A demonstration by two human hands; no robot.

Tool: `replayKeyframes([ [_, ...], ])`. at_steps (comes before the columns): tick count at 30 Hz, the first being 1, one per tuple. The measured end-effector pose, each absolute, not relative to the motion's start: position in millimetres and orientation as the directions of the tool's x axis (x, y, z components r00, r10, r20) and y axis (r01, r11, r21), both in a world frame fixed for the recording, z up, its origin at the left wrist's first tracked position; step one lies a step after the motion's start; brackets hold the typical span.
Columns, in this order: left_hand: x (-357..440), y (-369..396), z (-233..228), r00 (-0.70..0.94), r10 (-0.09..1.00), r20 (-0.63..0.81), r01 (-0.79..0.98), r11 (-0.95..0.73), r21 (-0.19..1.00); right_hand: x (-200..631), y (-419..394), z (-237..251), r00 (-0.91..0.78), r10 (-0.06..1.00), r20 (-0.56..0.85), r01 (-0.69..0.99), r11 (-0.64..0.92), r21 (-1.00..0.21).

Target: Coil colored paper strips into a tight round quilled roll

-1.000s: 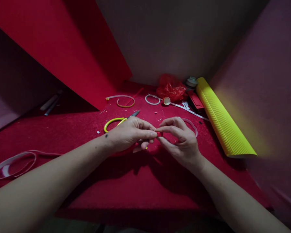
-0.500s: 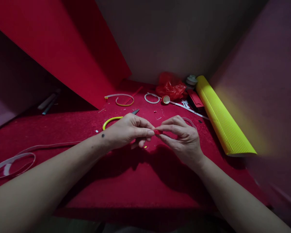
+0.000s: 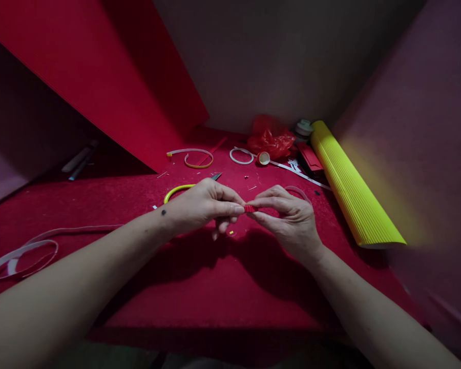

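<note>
A small red ridged piece [image 3: 249,208], looking like a rolled strip of corrugated paper, is pinched between my two hands above the table. My left hand [image 3: 209,205] grips its left end between thumb and forefinger, the other fingers curled below. From the right, the thumb and fingertips of my right hand [image 3: 290,212] close on its other end. Behind my left hand lie scissors with a yellow handle [image 3: 176,189]; the blade tip [image 3: 216,176] shows beyond the knuckles, and the rest is hidden. A pinkish strip loop [image 3: 298,191] lies partly behind my right hand.
A large red corrugated sheet [image 3: 100,77] leans at the left. A yellow corrugated roll [image 3: 357,189] lies along the right. At the back are a red plastic bag [image 3: 271,138], a lidded jar [image 3: 303,128], a tape roll [image 3: 263,158] and coiled strips [image 3: 241,156]. Paper scraps dot the red cloth [image 3: 223,302].
Both hands stay almost in place with the red piece between them. Their fingers have shifted only slightly, and the view has moved a tiny bit.
</note>
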State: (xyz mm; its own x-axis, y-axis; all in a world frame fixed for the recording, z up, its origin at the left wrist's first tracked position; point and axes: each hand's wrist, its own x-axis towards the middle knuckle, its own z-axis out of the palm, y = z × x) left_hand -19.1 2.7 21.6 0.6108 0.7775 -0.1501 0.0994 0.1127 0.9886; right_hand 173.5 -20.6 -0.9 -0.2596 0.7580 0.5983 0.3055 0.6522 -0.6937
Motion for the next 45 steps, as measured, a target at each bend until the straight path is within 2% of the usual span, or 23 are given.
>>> replayKeyframes([
  [11,-15,4,9,0.662,0.722,-0.200,-0.089,0.340,0.936,173,-21,-10,-0.196,0.821,0.537,0.153,0.566,-0.810],
  [15,-14,1,10,0.667,0.715,-0.209,-0.107,0.369,0.923,174,-19,-13,-0.216,0.828,0.518,0.105,0.547,-0.831],
  [17,-14,2,10,0.657,0.723,-0.213,-0.098,0.362,0.927,175,-17,-11,-0.245,0.813,0.528,0.133,0.568,-0.812],
  [20,-14,3,9,0.632,0.744,-0.214,-0.079,0.337,0.938,175,-17,-6,-0.303,0.748,0.591,0.283,0.663,-0.693],
  [23,-12,2,9,0.608,0.763,-0.219,-0.021,0.291,0.957,173,-17,-3,-0.385,0.642,0.663,0.498,0.749,-0.437],
  [26,-7,-1,11,0.532,0.810,-0.245,0.134,0.205,0.969,170,-18,-5,-0.487,0.593,0.641,0.646,0.739,-0.193],
  [28,-5,-3,12,0.495,0.830,-0.256,0.207,0.174,0.963,170,-18,-7,-0.531,0.591,0.607,0.662,0.737,-0.139],
  [30,-5,-2,13,0.501,0.825,-0.263,0.193,0.190,0.963,170,-18,-8,-0.531,0.582,0.615,0.639,0.752,-0.160],
  [34,-11,3,13,0.548,0.795,-0.261,0.098,0.249,0.963,173,-18,-5,-0.461,0.578,0.673,0.558,0.779,-0.287],
  [41,-20,10,8,0.619,0.752,-0.225,0.047,0.251,0.967,173,-22,2,-0.319,0.700,0.639,0.386,0.712,-0.586],
  [45,-19,10,10,0.630,0.749,-0.204,0.035,0.235,0.971,173,-22,1,-0.278,0.750,0.600,0.312,0.661,-0.682],
])
